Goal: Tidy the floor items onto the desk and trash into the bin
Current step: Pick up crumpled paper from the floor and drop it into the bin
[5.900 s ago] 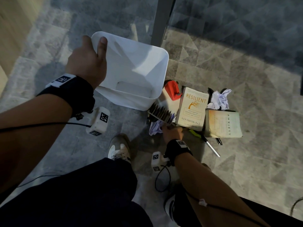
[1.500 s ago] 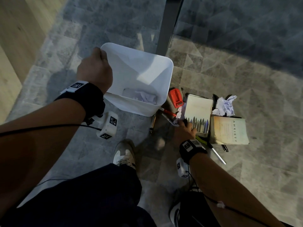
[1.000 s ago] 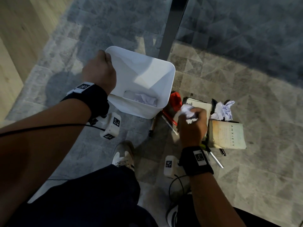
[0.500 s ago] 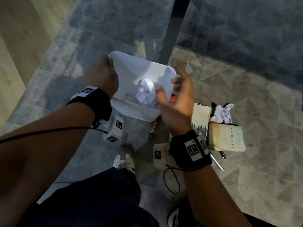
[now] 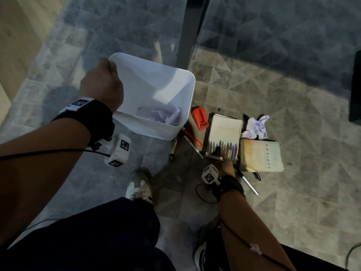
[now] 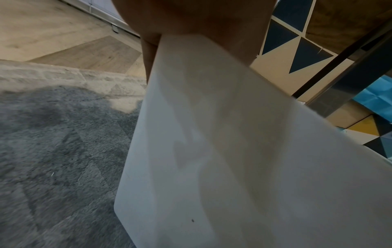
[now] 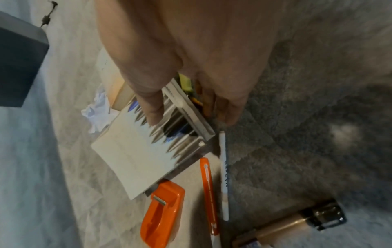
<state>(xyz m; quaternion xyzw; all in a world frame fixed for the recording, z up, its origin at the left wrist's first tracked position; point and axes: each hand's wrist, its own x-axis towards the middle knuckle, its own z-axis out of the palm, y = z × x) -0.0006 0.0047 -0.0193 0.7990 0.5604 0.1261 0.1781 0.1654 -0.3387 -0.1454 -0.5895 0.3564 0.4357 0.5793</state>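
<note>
A white rectangular plastic bin (image 5: 156, 90), tilted and holding crumpled white paper (image 5: 164, 117), is gripped at its rim by the left hand (image 5: 101, 85), while at four o'clock the right hand (image 5: 226, 163), fingers (image 7: 152, 107) extended, touches a pale paperback book (image 5: 222, 137) on the grey carpet (image 5: 293, 114).

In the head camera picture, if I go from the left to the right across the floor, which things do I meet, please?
left hand gripping the bin's rim → white bin → orange tape dispenser → pencil case under the right hand → crumpled paper → Anxiety book
</note>
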